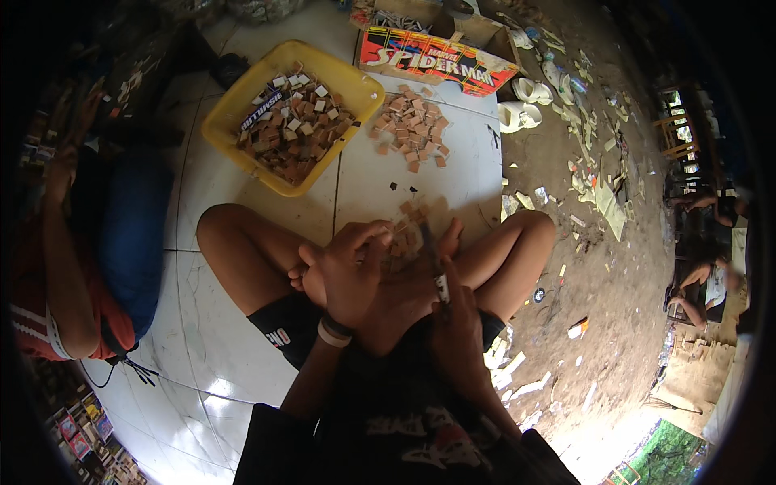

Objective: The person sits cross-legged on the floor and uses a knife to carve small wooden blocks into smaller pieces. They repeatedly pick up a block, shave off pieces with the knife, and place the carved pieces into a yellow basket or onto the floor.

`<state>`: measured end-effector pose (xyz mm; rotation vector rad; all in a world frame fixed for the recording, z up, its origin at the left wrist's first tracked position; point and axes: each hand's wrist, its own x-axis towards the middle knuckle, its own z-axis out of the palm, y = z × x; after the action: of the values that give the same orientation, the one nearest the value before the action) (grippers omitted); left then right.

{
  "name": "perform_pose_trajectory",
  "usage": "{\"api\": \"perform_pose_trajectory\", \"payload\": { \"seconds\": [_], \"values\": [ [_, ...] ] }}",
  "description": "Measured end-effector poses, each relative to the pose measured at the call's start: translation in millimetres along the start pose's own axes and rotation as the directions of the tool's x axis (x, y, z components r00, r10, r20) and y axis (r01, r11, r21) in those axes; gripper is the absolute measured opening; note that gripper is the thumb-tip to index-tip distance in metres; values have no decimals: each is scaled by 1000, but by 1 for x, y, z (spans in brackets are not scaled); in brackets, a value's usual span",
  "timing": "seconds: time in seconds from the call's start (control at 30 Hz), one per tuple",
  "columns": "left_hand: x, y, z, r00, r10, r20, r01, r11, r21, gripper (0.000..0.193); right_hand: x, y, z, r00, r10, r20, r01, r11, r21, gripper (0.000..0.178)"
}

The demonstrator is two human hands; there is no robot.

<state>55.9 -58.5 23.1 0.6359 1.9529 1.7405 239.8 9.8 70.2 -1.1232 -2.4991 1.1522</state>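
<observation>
My right hand (455, 311) is closed around a slim dark hand tool (439, 279), its upper end blurred and pointing away from me; I cannot make out its exact kind. To its left, my left hand (356, 271) is raised with the fingers bent together, and what they pinch, if anything, is too small to tell. Several small brown square pieces (402, 244) lie on the floor just beyond and between my hands, partly smeared. Farther off, a loose pile of brown square pieces (412, 128) rests on the white tiles.
A yellow plastic basin (212, 121) full of similar squares stands ahead to the left. Behind the pile is a printed cardboard box (436, 61) with small parts. White clogs (520, 115) and scraps lie on the dirt ground at right. Another person's arm (69, 267) is at left.
</observation>
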Motion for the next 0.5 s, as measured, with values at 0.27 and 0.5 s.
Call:
{"api": "perform_pose_trajectory", "payload": {
  "seconds": [0.27, 0.5],
  "values": [
    [16, 0, -29, 945, -221, 241, 274, 938, -214, 24, 4, 16, -33, 965, -104, 240, 80, 991, 109, 61],
    [14, 6, -30, 914, -260, 310, 346, 899, -267, 23, 2, 15, -28, 951, -99, 294, 7, 955, 298, 69]
  ]
}}
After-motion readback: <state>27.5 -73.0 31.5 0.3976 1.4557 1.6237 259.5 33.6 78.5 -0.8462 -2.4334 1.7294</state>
